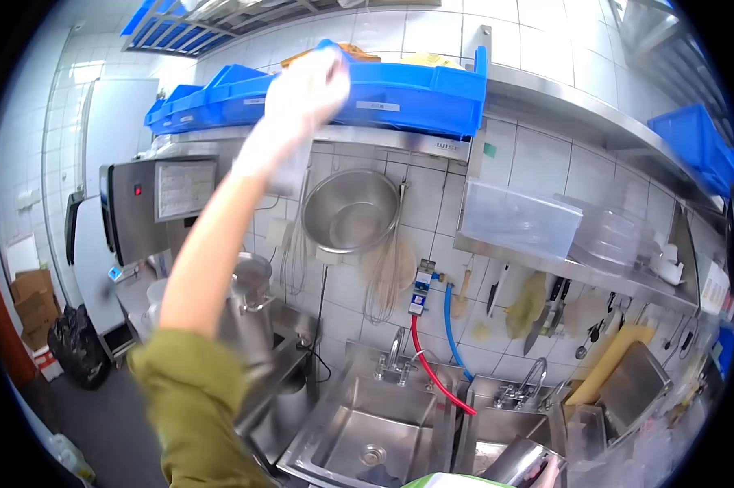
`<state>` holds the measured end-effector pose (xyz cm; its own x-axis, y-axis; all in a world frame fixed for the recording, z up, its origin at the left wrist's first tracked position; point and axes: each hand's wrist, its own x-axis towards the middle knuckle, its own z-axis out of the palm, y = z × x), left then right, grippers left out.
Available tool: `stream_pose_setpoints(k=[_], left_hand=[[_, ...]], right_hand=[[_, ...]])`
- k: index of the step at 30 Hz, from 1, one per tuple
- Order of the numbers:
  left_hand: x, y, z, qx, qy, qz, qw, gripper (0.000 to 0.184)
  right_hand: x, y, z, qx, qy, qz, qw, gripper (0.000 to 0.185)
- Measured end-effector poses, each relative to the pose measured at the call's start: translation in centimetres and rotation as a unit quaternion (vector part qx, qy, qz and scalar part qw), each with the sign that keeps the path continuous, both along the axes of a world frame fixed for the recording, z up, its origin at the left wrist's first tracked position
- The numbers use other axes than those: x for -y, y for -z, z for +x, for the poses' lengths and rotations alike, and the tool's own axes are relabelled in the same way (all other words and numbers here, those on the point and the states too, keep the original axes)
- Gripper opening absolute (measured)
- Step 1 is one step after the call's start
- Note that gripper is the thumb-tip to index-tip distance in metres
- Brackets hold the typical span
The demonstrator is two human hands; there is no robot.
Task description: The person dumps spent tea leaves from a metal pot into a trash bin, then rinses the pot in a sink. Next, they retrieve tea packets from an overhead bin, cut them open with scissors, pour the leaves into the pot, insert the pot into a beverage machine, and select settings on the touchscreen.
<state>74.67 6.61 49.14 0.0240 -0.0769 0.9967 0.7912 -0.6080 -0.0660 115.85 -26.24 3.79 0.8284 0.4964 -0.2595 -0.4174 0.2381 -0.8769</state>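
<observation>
My left hand [310,89] is raised in front of the blue bins [416,93] on the upper shelf, level with their rims. It is pale and blurred, its fingers look curled, and what they hold is hidden. Translucent material [292,169] shows beside the wrist, and an olive sleeve [196,390] covers the upper arm. Low at the right, part of my right hand [550,472] shows at the frame's edge, its fingers against a shiny metal container [517,462] over the right sink [497,423].
The left sink [383,431] has a dark cloth in it. A steel bowl [350,211] and whisks hang on the wall. Below the shelf with a clear plastic box [520,220] hang knives [546,313]. Red [432,370] and blue hoses run to the taps. A steel pot stands left.
</observation>
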Motion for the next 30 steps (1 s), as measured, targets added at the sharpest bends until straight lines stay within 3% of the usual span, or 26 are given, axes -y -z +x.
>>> stream_pose_setpoints(k=[2, 5, 9, 11, 12, 14, 18, 21, 24, 25, 29, 30], left_hand=[[-0.5, -6.6, 1.1, -0.001, 0.053, -0.094, 0.994, 0.029], [-5.9, -12.5, 3.5, -0.098, 0.174, -0.263, 0.944, 0.033], [-13.6, -15.6, 6.3, -0.232, -0.015, -0.312, 0.921, 0.055], [-11.2, -14.3, 9.2, -0.225, -0.135, -0.271, 0.926, 0.049], [-9.8, -14.2, 9.3, -0.222, -0.128, -0.293, 0.921, 0.047], [-7.4, -14.1, 9.3, -0.225, -0.122, -0.343, 0.904, 0.043], [-9.9, -15.0, 9.3, -0.242, -0.156, -0.319, 0.903, 0.038], [-11.0, -15.3, 8.9, -0.263, -0.184, -0.296, 0.900, 0.057], [-9.8, -15.0, 8.4, -0.247, -0.200, -0.322, 0.892, 0.051], [-11.2, -15.1, 8.2, -0.201, -0.190, -0.301, 0.913, 0.045], [-19.8, -19.4, 9.3, -0.240, -0.111, -0.406, 0.875, 0.040], [-19.0, -19.2, 9.0, -0.251, -0.132, -0.382, 0.880, 0.039]], right_hand=[[-1.8, -2.0, -2.8, 0.011, 0.048, -0.015, 0.999, 0.030], [-3.2, -0.5, -2.7, 0.079, 0.029, -0.011, 0.996, 0.026], [-5.8, -3.8, -6.9, 0.039, 0.064, 0.005, 0.997, 0.023], [-6.5, -4.7, -8.8, 0.014, 0.080, 0.014, 0.997, 0.022], [-6.9, -5.6, -9.9, 0.000, 0.093, 0.016, 0.996, 0.022], [-6.9, -1.8, -9.4, 0.022, 0.043, 0.074, 0.996, 0.020], [-7.4, -2.0, -11.9, 0.019, 0.058, 0.074, 0.995, 0.020], [-7.2, -2.8, -13.7, 0.051, 0.095, 0.045, 0.993, 0.021], [-6.7, -3.0, -14.4, 0.069, 0.116, 0.035, 0.990, 0.023], [-6.5, -3.1, -14.5, 0.075, 0.122, 0.032, 0.989, 0.024], [-6.0, -3.2, -14.9, 0.092, 0.140, 0.024, 0.985, 0.026], [-5.8, -3.2, -14.8, 0.097, 0.147, 0.022, 0.984, 0.027]])
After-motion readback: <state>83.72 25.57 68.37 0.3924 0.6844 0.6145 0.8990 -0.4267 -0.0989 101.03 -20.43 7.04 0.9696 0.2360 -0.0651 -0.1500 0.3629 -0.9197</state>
